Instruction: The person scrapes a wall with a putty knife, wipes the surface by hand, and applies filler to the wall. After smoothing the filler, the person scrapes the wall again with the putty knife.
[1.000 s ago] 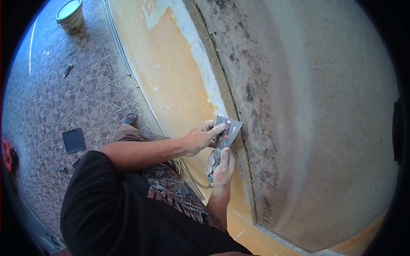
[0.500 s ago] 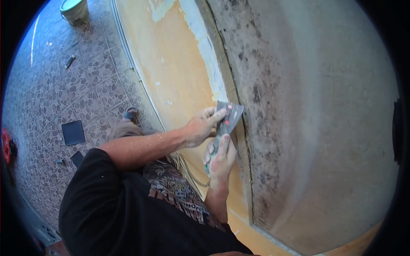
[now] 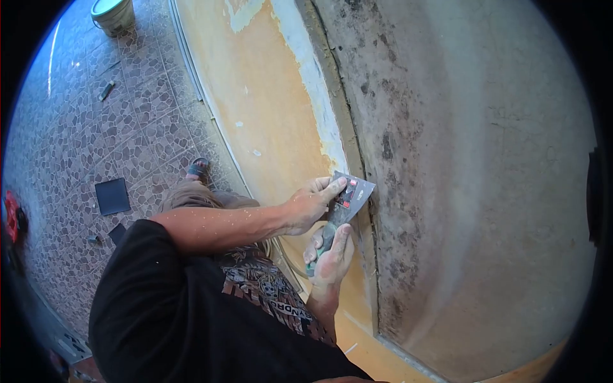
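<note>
A wide putty knife (image 3: 357, 196) has its metal blade against the strip between the orange wall and the grey surface. My right hand (image 3: 333, 258) is wrapped around its green handle. My left hand (image 3: 311, 203) grips the blade near its base, with the thumb pressed on the flat face and other fingers hidden behind it. Red marks show on the blade. Right above the blade runs a band of white, bare patching (image 3: 313, 89) beside the peeling orange paint (image 3: 255, 96). Both hands are dusted with pale powder.
A rough, dark-stained ledge edge (image 3: 387, 147) borders the broad grey surface (image 3: 511, 191). On the patterned tile floor (image 3: 64, 147) are a bucket (image 3: 115, 19), a small tool (image 3: 106, 90), a dark square sheet (image 3: 112, 196) and a red item (image 3: 11, 217). My sandalled foot (image 3: 198, 168) stands by the wall.
The putty knife and both hands have slid along the wall's edge toward my body, a little down and right in view. The hold of both hands looks the same.
</note>
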### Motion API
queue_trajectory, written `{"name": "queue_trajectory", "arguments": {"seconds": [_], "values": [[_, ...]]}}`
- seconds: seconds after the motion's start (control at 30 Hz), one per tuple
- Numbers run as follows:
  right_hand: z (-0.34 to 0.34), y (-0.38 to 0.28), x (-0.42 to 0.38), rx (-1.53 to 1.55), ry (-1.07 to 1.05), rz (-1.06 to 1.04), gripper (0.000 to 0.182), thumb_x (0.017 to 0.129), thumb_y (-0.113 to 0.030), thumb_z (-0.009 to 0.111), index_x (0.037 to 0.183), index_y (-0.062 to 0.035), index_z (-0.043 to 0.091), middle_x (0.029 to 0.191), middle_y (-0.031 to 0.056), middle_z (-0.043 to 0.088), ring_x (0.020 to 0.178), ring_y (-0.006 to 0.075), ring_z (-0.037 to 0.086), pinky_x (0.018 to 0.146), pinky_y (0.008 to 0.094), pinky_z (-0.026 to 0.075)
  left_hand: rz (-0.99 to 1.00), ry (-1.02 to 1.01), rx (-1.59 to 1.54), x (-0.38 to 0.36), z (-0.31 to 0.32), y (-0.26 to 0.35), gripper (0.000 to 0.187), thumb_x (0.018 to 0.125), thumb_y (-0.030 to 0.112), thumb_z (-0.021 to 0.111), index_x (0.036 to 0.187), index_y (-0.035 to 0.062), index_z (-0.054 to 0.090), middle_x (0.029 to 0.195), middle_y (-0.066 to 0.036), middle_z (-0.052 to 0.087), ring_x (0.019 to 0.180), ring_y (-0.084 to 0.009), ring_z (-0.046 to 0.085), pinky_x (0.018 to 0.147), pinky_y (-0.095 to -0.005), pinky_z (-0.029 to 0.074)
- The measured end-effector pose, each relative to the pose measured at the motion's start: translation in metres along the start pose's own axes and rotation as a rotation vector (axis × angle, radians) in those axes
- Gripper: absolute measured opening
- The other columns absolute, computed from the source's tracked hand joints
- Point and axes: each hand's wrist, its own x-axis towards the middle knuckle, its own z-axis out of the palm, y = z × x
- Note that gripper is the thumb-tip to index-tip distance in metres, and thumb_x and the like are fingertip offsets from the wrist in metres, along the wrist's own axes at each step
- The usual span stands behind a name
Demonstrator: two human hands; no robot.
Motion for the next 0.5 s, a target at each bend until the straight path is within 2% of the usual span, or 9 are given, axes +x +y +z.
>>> {"name": "queue_trajectory", "arguments": {"seconds": [0.1,0.17,0.23,0.3,0.4,0.5], "values": [[0.007,-0.008,0.002,-0.041,-0.030,-0.017,0.047,0.105,-0.041,0.030,0.079,-0.0050,0.045,0.059,0.0032,0.046,0.040,0.0106,0.042,0.036,0.0243,0.034,-0.068,0.012,-0.056,0.000,0.001,0.006,0.031,0.100,0.042,0.050,0.105,0.0139,0.062,0.088,0.005,0.062,0.076,-0.0065,0.055,0.073,-0.0282,0.047],[0.008,-0.002,0.002,-0.049,-0.027,0.010,0.046,0.105,-0.040,0.030,0.080,-0.0048,0.045,0.059,0.0032,0.046,0.040,0.0104,0.043,0.036,0.0243,0.034,-0.024,-0.093,-0.109,0.004,-0.008,-0.001,0.029,0.099,0.042,0.051,0.106,0.0161,0.062,0.089,0.006,0.061,0.078,-0.0058,0.054,0.073,-0.0277,0.046],[0.003,0.007,0.003,-0.098,-0.019,-0.102,0.045,0.104,-0.043,0.034,0.082,-0.0056,0.044,0.060,0.0031,0.045,0.040,0.0103,0.041,0.036,0.0249,0.035,-0.042,-0.058,-0.081,0.000,-0.005,-0.009,0.029,0.099,0.042,0.051,0.105,0.0166,0.062,0.089,0.007,0.061,0.078,-0.0052,0.054,0.072,-0.0271,0.046],[-0.008,0.009,0.000,-0.073,-0.014,-0.099,0.045,0.104,-0.043,0.034,0.082,-0.0055,0.044,0.060,0.0030,0.045,0.040,0.0101,0.041,0.036,0.0248,0.034,-0.064,-0.047,-0.027,-0.002,0.003,-0.005,0.028,0.098,0.042,0.052,0.104,0.0176,0.063,0.087,0.008,0.061,0.077,-0.0045,0.052,0.070,-0.0254,0.045],[-0.014,0.002,0.004,-0.064,-0.007,-0.054,0.045,0.104,-0.042,0.034,0.080,-0.0058,0.044,0.059,0.0024,0.045,0.040,0.0100,0.041,0.036,0.0246,0.034,0.008,-0.019,-0.057,0.003,0.006,-0.004,0.029,0.098,0.044,0.052,0.104,0.0178,0.062,0.083,0.008,0.059,0.076,-0.0051,0.051,0.069,-0.0260,0.045],[0.003,-0.001,0.018,-0.130,-0.096,-0.067,0.043,0.104,-0.039,0.033,0.079,-0.0067,0.045,0.060,0.0019,0.045,0.040,0.0104,0.042,0.035,0.0253,0.034,0.032,-0.037,-0.062,0.007,-0.008,0.007,0.029,0.098,0.045,0.052,0.104,0.0180,0.062,0.081,0.007,0.058,0.075,-0.0059,0.051,0.068,-0.0275,0.045]]}}
